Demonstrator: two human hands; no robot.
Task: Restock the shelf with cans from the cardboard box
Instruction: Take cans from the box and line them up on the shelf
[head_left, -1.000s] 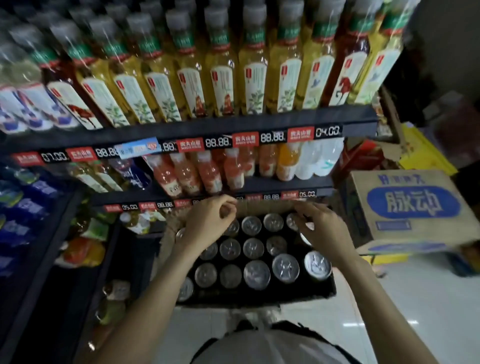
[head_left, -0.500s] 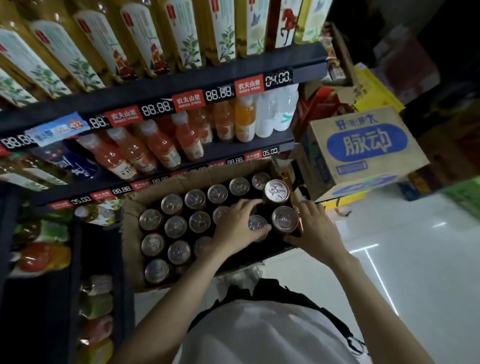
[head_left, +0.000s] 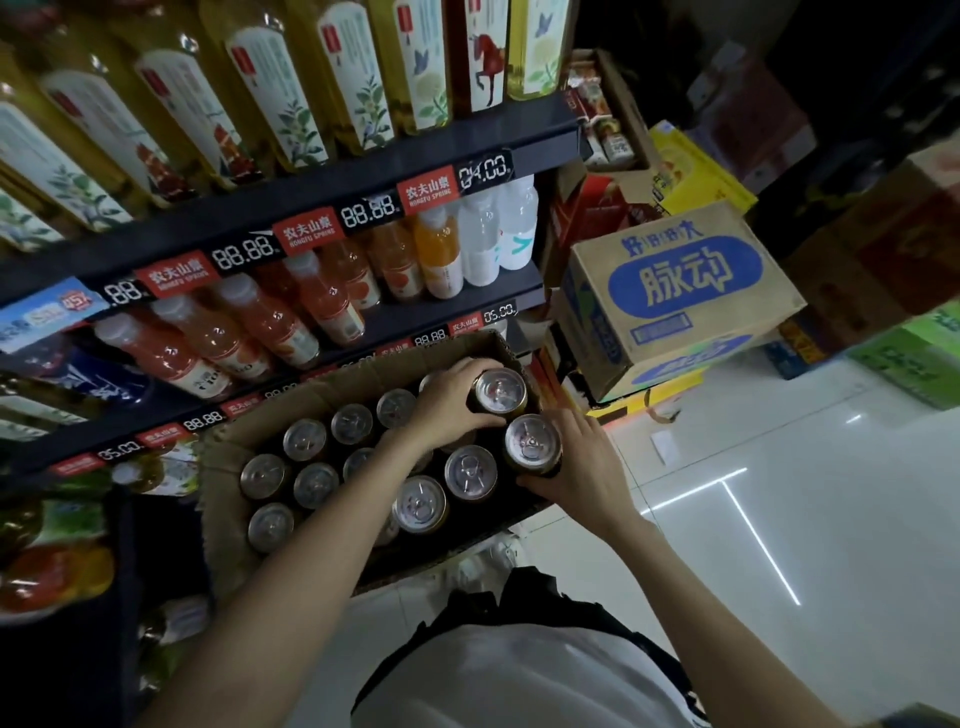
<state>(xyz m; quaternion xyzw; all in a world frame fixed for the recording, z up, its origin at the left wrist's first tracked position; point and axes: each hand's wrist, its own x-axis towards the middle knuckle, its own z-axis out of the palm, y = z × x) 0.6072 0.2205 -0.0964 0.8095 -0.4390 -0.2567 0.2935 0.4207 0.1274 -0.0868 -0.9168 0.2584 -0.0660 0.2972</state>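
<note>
Cardboard box (head_left: 223, 467), centre of frame below the shelf (head_left: 332, 197): open-topped, nearly full of upright cans (head_left: 306, 486) in rows, silver lids up. Left hand (head_left: 451, 406), centre: fingers curled round the far corner can (head_left: 500, 391), raised above its neighbours. Right hand (head_left: 584, 470), centre right: fingers wrapped about the near corner can (head_left: 533, 444), likewise raised. Shelf, upper left to centre: rows of tall tea bottles (head_left: 358, 78) above, juice bottles (head_left: 291, 317) beneath; no cans visible on it. Printed carton (head_left: 675, 291), centre right, sits closed. Progress, as judged: early; two cans being taken, none seen shelved, about a dozen or more left in the box.
</note>
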